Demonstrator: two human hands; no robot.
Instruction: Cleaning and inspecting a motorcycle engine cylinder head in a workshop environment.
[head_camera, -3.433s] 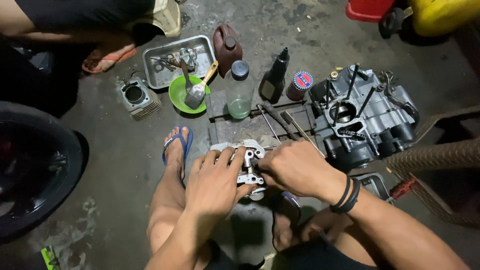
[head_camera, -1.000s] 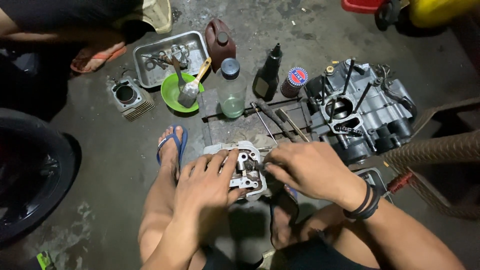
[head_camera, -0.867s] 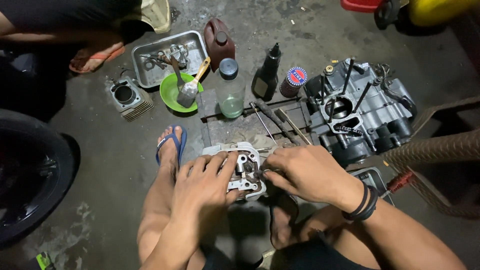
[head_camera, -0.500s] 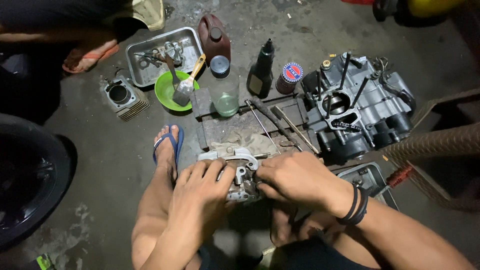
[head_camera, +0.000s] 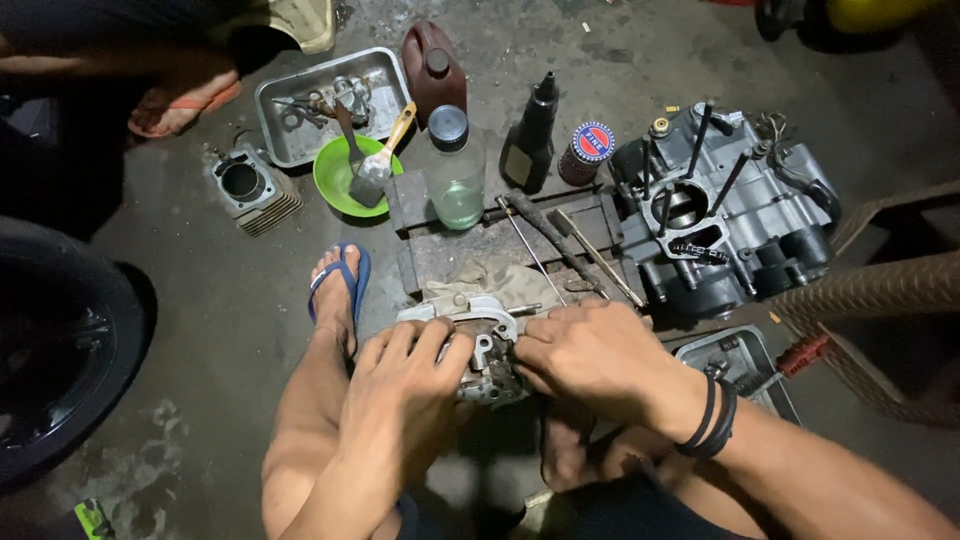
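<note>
A grey metal cylinder head (head_camera: 478, 335) rests on a dirty rag (head_camera: 495, 280) on the concrete floor between my legs. My left hand (head_camera: 405, 395) lies over its left side, fingers curled on top of it. Pressed against its right side is my right hand (head_camera: 590, 355), fingertips tucked into the middle of the part; whatever they pinch is hidden. Black bands circle my right wrist. My left foot in a blue sandal (head_camera: 338, 285) stands just left of the part.
An engine crankcase (head_camera: 720, 215) with studs stands at right, long tools (head_camera: 570, 250) beside it. Behind: clear jar (head_camera: 455, 170), dark bottle (head_camera: 528, 135), brown jug (head_camera: 433, 65), round tin (head_camera: 590, 150), green bowl with brushes (head_camera: 350, 180), metal tray (head_camera: 330, 105), finned cylinder (head_camera: 250, 190). Tyre (head_camera: 60, 350) at left. Another person's foot (head_camera: 180, 100) top left.
Both hands stayed on the cylinder head, shifting slightly; my right hand's fingers moved in closer over its middle. The view drifted a little.
</note>
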